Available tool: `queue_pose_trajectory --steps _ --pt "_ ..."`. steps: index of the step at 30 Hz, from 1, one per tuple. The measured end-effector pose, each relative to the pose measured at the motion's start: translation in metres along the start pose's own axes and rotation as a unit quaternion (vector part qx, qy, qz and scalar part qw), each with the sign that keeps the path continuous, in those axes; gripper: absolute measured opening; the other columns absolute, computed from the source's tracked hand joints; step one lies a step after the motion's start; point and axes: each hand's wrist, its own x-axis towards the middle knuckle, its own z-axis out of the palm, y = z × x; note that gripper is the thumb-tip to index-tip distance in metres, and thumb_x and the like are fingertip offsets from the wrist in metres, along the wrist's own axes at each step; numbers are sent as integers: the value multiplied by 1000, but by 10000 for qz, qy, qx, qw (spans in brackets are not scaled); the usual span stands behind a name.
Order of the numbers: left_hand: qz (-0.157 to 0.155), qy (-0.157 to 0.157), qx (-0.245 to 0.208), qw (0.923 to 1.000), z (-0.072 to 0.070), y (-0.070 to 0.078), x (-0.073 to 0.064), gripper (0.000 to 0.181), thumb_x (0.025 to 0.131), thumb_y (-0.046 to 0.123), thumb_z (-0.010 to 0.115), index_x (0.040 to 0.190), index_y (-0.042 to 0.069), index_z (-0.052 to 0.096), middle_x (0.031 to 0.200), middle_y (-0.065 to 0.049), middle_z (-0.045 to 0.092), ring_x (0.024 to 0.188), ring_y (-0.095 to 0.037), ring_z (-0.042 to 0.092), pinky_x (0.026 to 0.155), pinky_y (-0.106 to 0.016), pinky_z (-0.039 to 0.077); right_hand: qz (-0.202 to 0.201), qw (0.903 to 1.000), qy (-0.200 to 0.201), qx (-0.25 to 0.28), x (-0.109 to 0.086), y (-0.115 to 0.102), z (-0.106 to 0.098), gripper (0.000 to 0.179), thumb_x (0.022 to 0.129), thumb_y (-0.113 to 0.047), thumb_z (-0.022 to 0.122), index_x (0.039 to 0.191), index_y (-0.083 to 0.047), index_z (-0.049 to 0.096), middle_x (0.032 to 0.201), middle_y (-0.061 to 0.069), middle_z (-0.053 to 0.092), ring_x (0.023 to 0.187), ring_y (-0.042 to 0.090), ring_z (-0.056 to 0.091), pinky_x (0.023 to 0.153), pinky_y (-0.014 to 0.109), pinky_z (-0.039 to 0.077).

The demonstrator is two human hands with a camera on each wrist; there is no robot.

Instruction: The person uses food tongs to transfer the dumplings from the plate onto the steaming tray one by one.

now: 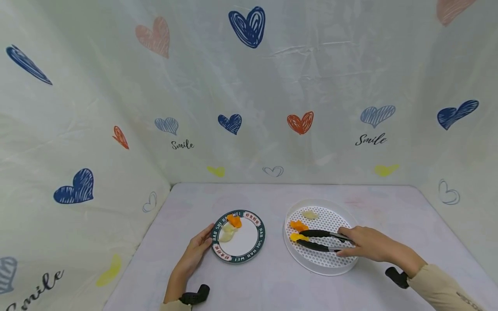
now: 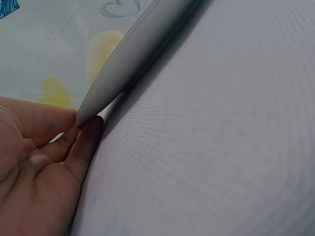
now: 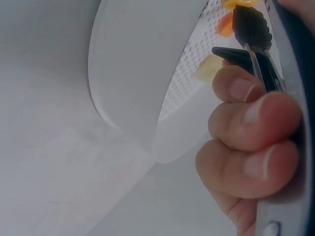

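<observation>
tongs (image 1: 317,233) gripped in right fingers (image 3: 236,120), plate (image 1: 246,239) pinched by left fingers (image 2: 86,141), its face hidden in left-wrist view

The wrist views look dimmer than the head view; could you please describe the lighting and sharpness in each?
Head: bright, faint sheen on the heart-print backdrop; left wrist: dim, dark shadow under the green-rimmed plate; right wrist: greyish, pale food piece hazy.

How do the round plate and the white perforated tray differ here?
The plate is edged in dark green with lettering; the tray is plain white and full of holes. The tray looks larger than the plate. Tongs reach over the tray, none over the plate. Both are round and carry small coloured pieces.
</observation>
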Motion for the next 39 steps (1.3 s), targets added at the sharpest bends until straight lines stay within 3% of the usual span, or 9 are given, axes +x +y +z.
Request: queue_pose_trajectory --steps 8,11,15,17,22,25,31,33,39 --pt "28 -13 -18 10000 -1 1 0 50 104 2 44 153 -2 33 160 -17 29 148 -33 24 117 -44 23 43 9999 -33 96 -2 -1 -2 68 86 -53 72 125 1 59 93 0 63 77 12 53 64 37 50" --pt "36 -12 -62 10000 -1 1 0 50 104 1 44 153 -2 33 160 -17 29 148 -33 24 117 -44 23 66 9998 -15 170 -3 -1 -4 75 85 -53 72 129 6 57 98 4 64 81 13 53 66 37 50" --pt "2 11 -80 10000 -1 1 0 51 104 2 45 153 -2 33 160 -17 30 148 -33 25 117 -44 23 -139 9994 98 293 -2 -1 -8 74 86 -50 73 128 8 56 103 7 65 84 14 56 69 37 52" --pt "-19 30 -89 10000 -1 1 0 51 104 2 45 153 -2 33 160 -17 30 148 -33 25 117 -44 23 -273 9985 131 455 1 -2 -9 67 87 -47 73 125 6 58 94 2 64 78 10 55 64 32 51" --pt "-21 23 -125 9999 0 -1 1 51 104 1 45 153 -2 33 159 -17 30 147 -33 26 116 -43 25 -446 9951 91 880 12 -8 -12 57 89 -44 73 120 2 58 70 -8 46 60 2 41 50 23 35" --pt "3 -2 -150 9999 0 -2 2 51 104 1 45 153 -2 33 159 -17 30 147 -33 26 116 -43 25 -507 9941 64 957 20 -16 -13 57 89 -44 73 120 2 58 68 -9 44 59 2 39 49 23 33" --pt "0 28 -81 10000 0 -2 3 50 104 1 46 153 -2 34 159 -18 30 147 -34 25 117 -45 24 -626 9947 -2 819 39 -35 -13 66 88 -49 71 127 2 56 68 -7 45 59 4 38 50 24 33" --pt "-5 40 -75 10000 0 -2 3 50 103 1 46 152 -2 34 159 -17 30 147 -33 26 117 -45 24 -680 9953 4 695 46 -41 -12 69 88 -51 71 129 2 55 77 -4 55 63 4 45 54 25 40" --pt "13 24 -88 10000 -1 -3 1 50 103 0 46 152 -3 34 159 -18 31 147 -33 26 117 -44 24 -860 9949 -148 515 72 -61 -10 65 87 -55 70 126 -4 57 80 -4 57 68 7 46 56 27 41"
